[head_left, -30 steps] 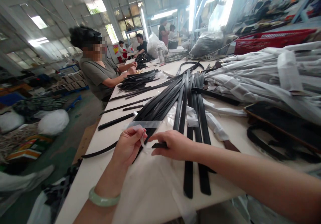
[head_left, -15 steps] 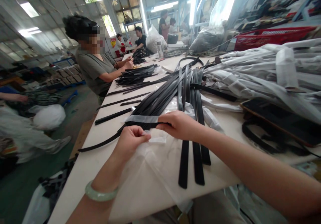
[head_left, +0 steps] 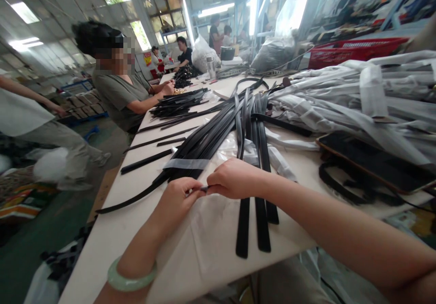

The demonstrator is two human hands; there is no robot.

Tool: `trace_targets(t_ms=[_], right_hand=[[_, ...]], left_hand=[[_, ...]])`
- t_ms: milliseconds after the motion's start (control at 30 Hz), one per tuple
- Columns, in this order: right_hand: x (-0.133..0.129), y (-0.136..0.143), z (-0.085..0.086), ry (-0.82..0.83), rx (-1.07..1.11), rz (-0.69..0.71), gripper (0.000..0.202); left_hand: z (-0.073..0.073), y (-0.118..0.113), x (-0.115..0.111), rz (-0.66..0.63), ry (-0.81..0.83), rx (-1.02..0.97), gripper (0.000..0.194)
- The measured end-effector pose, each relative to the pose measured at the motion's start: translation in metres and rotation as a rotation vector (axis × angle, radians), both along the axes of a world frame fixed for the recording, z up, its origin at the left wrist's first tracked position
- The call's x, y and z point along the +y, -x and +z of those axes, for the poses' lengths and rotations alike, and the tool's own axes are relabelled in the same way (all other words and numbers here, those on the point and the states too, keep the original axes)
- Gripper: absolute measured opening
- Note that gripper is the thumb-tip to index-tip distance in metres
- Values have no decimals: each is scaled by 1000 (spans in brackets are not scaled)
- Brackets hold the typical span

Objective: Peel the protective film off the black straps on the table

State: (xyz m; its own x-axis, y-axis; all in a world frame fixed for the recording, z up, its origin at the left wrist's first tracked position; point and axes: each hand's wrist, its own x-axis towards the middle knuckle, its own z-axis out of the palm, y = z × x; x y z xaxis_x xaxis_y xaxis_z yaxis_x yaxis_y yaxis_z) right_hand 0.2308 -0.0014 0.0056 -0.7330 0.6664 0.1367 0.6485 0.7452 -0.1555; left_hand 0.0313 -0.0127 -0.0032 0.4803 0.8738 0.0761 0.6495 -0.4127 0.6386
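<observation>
My left hand (head_left: 179, 196) is closed, thumb and fingertips pinching the top of a thin translucent plastic sleeve (head_left: 200, 231) that hangs down over the table edge. Fingertip to fingertip with it, my right hand (head_left: 235, 179) is closed on a black strap, of which only a small dark bit (head_left: 204, 188) shows between the hands. Behind them lies a thick bundle of black straps (head_left: 214, 129), crossed by a translucent plastic strip (head_left: 187, 164). Several strap ends (head_left: 261, 222) reach toward me beneath my right forearm.
White-wrapped straps (head_left: 327, 95) are heaped at the right, near a phone-like dark slab (head_left: 371, 161) and a red basket (head_left: 357, 52). A co-worker (head_left: 116, 86) handles small pieces on the left side of the table (head_left: 112, 231). Another person (head_left: 34, 118) walks in the aisle.
My hands have come together, the right one moving slightly left and down with the strap to the left hand's pinch. The view has shifted a little, and a walking person has come further into view.
</observation>
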Motion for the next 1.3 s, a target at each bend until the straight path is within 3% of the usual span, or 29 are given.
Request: trace_targets(t_ms=[167,267,333,500,633,733,867,1100,1300], right_hand=[[11,-5,-2,32,21,34,35],[24,-15,-6,-9,8,16,25],[28,-19,-8,-35,15,-6,22],[11,-5,-9,-25,1,105,23],[-1,5,-10,-27,24,173,25],[11,-6,-11,5,26,143,28],[30,-20,-10,-1,21,-111,28],[11,4,-16,-95,142,-18,30],[27,-7,-15,-95,97,-184,27]], left_hand=[[6,3,0,-6,5,50,21],[9,13,5,76,114,-2,28],[11,18,8,45,191,22,31],[11,10,1,-72,204,239,26],[11,1,-6,-117,207,163,21],[13,11,0,-105,128,212,22],[15,30,12,90,42,371,27],[2,22,16,18,-301,442,24],[10,45,29,114,-467,454,26]])
